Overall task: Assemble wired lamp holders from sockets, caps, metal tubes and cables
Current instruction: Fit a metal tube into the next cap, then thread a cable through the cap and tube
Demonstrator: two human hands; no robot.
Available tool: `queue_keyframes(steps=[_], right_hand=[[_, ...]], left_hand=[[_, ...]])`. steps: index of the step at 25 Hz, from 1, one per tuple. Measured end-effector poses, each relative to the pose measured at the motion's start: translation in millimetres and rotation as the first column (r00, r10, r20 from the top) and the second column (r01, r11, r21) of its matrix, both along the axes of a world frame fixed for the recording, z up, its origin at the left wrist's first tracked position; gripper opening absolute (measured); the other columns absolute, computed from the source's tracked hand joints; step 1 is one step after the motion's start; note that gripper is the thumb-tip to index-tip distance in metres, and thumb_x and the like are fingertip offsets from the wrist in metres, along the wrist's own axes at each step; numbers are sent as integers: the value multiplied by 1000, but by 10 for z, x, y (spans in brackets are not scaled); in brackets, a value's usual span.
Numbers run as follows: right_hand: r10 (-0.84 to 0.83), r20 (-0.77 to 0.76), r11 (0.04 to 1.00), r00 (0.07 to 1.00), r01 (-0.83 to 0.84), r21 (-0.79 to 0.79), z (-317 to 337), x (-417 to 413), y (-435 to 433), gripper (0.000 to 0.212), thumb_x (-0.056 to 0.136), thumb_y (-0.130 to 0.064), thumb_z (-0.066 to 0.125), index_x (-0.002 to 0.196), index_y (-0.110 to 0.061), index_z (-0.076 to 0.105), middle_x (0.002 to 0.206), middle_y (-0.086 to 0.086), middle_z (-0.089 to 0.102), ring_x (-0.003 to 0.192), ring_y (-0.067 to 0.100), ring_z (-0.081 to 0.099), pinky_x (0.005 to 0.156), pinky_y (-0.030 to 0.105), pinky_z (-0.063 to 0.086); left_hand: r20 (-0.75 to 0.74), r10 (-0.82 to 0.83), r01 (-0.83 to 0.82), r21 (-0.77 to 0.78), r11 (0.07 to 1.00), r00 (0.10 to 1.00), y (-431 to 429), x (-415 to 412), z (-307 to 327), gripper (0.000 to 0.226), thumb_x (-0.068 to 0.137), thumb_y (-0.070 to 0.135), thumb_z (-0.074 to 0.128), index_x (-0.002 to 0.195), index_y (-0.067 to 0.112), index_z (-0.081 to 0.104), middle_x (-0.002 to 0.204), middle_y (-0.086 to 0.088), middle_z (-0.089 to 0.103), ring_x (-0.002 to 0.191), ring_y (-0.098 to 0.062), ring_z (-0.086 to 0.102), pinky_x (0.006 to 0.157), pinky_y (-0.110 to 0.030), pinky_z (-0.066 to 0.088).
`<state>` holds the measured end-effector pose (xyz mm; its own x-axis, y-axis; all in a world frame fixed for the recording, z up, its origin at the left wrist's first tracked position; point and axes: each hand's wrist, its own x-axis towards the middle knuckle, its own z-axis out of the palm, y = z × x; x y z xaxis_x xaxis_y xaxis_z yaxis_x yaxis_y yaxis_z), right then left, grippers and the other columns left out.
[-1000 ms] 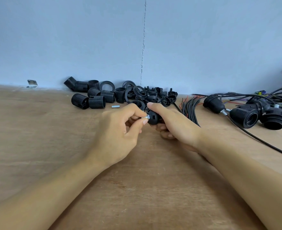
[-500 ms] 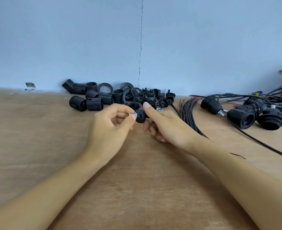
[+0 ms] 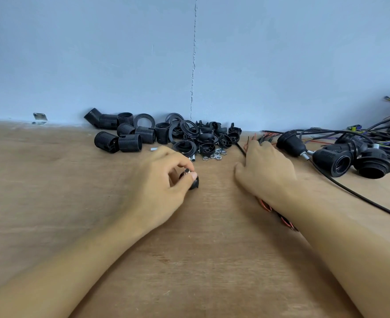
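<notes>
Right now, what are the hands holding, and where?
The left hand pinches a black cap by its metal tube end. The right hand lies on the cables; its grip cannot be told.

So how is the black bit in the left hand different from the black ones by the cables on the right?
The cap in the left hand is small and has no cable; the finished lamp holders are bigger and wired. The cap is gripped in fingers; the holders lie on the wooden table. Both are black plastic.

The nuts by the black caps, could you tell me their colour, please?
Silver, bare metal: nuts, head view.
</notes>
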<state>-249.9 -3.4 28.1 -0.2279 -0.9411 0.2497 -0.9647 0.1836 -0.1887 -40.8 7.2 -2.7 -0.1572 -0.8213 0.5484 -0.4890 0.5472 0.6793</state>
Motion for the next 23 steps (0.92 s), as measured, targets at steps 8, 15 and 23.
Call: queue_keyframes(steps=[8, 15, 23], right_hand=[[8, 312, 990, 950, 36, -136, 58, -104, -30, 9, 91, -17, 48, 91, -11, 54, 89, 9, 57, 83, 32, 51, 71, 35, 39], [325, 944, 942, 59, 75, -328, 153, -123, -151, 25, 101, -10, 53, 106, 15, 59, 69, 5, 47, 49, 19, 38, 43, 23, 33], [461, 886, 880, -40, -105, -463, 148, 18, -78, 15, 103, -13, 53, 111, -4, 62, 76, -1, 63, 54, 14, 52, 54, 29, 53]], left_hand=[[95, 79, -81, 14, 997, 992, -8, -2, -32, 31, 84, 11, 72, 71, 32, 53, 80, 8, 72, 72, -6, 63, 65, -22, 48], [118, 67, -69, 17, 997, 991, -8, 9, -39, 31, 80, 38, 84, 80, 36, 53, 79, 18, 66, 85, 7, 61, 64, -7, 43], [64, -59, 61, -17, 998, 996, -22, 28, -51, 43, 84, 25, 83, 126, 25, 70, 106, 18, 63, 97, 3, 62, 84, -18, 52]])
